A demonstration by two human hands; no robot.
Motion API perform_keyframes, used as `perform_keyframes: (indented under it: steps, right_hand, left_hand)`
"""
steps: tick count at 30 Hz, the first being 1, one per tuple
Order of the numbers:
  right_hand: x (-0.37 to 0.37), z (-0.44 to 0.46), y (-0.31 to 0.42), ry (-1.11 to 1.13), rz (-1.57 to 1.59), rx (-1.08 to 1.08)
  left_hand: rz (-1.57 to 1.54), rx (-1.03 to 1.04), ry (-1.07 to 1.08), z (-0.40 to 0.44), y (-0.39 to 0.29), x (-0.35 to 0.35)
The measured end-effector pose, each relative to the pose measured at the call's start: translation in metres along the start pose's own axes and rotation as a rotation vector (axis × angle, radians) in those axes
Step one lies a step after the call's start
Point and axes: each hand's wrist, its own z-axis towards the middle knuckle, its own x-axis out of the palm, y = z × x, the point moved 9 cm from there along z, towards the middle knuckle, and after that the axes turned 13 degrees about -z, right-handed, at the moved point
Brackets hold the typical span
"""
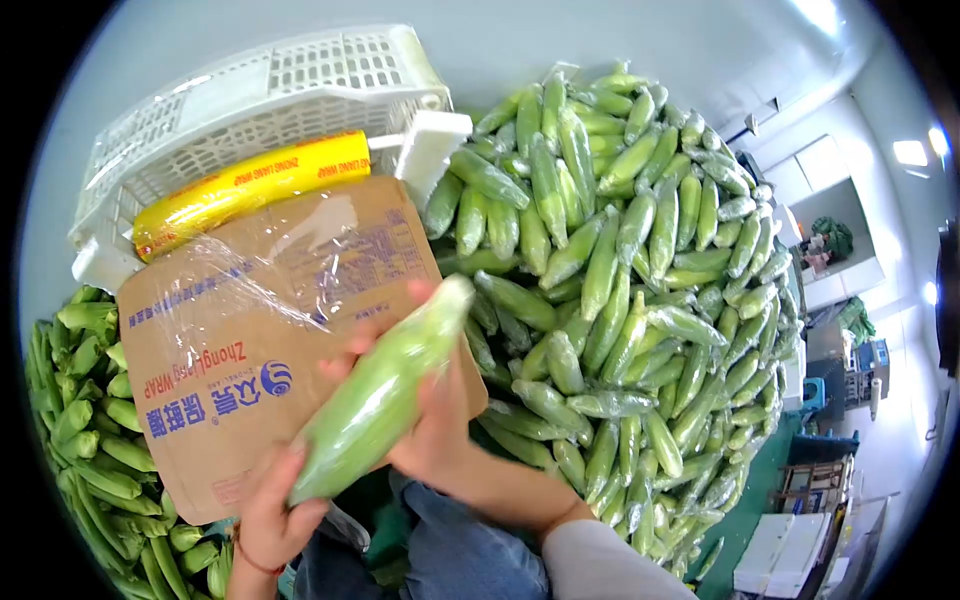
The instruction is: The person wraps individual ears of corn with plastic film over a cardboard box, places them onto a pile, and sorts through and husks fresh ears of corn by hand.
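An ear of corn in its green husk, with shiny film round it, lies slantwise between my two hands above a cardboard sheet. My left hand is closed on its lower end. Around its middle, from the right side, my right hand is wrapped, with some fingers showing blurred beyond the ear. Clear film is stretched over the upper part of the cardboard. Behind that, a yellow roll of plastic wrap rests at the white plastic crate.
A large heap of film-wrapped corn rises on the right. Ears of corn without visible film are piled at the left. My knees are just below the cardboard. Green floor, shelving and white boxes show at far right.
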Motion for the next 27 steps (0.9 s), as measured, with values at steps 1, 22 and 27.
perform_keyframes:
  steps: [1, 22, 27]
  right_hand:
    - [-0.012, -0.027, -0.027, -0.055, -0.149, 0.041]
    - [-0.025, 0.086, -0.069, 0.518, -1.843, -0.27]
    - [-0.097, 0.039, -0.011, 0.3, -1.414, 0.172]
  left_hand:
    - [0.078, 0.036, 0.037, 0.03, -0.01, 0.009]
    - [0.659, -0.013, -0.3, 0.035, 0.118, -0.176]
    - [0.722, 0.089, -0.172, -0.085, 0.05, -0.153]
